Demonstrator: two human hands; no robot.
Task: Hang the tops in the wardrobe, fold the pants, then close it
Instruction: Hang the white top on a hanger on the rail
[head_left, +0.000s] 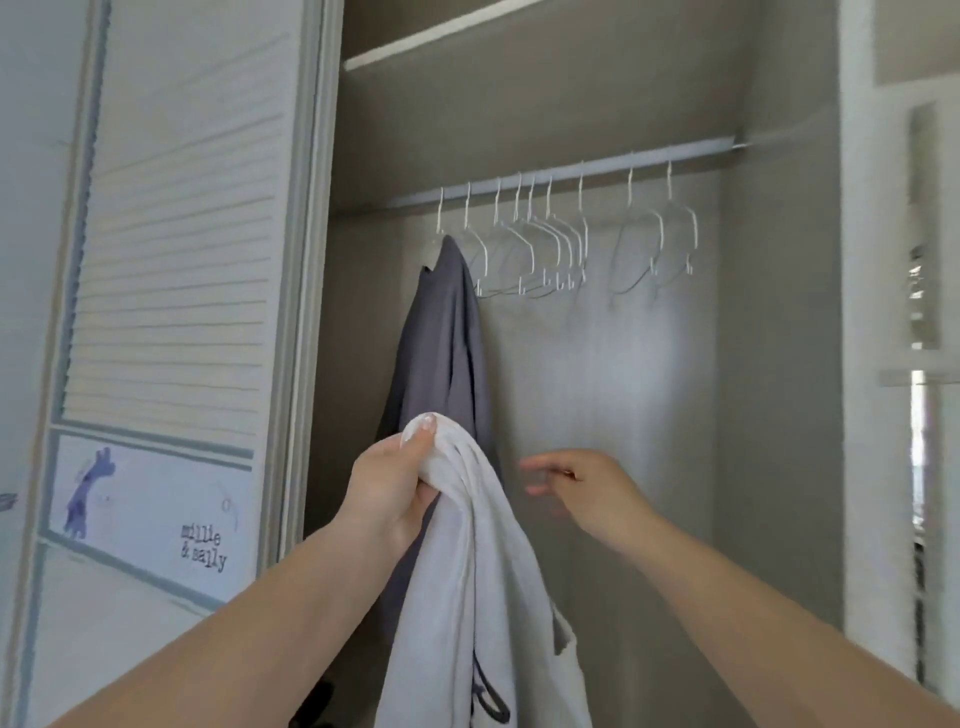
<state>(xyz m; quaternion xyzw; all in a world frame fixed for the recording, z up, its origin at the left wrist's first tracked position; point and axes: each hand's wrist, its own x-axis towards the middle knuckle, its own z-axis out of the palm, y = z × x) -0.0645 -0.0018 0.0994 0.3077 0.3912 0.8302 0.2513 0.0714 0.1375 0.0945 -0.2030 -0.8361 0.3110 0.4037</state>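
My left hand (392, 486) grips a bunched white top (483, 582) by its upper end, and the cloth hangs down in front of the open wardrobe. My right hand (576, 486) is held out beside it, fingers spread and blurred, holding nothing. A dark grey top (441, 338) hangs from a hanger at the left end of the metal rail (571, 169). Several empty white wire hangers (550, 249) hang along the rail to its right.
The slatted sliding door (171, 234) stands open at the left, with a giraffe picture on its lower panel. A shelf (441, 36) runs above the rail. A white frame (872, 312) borders the wardrobe on the right.
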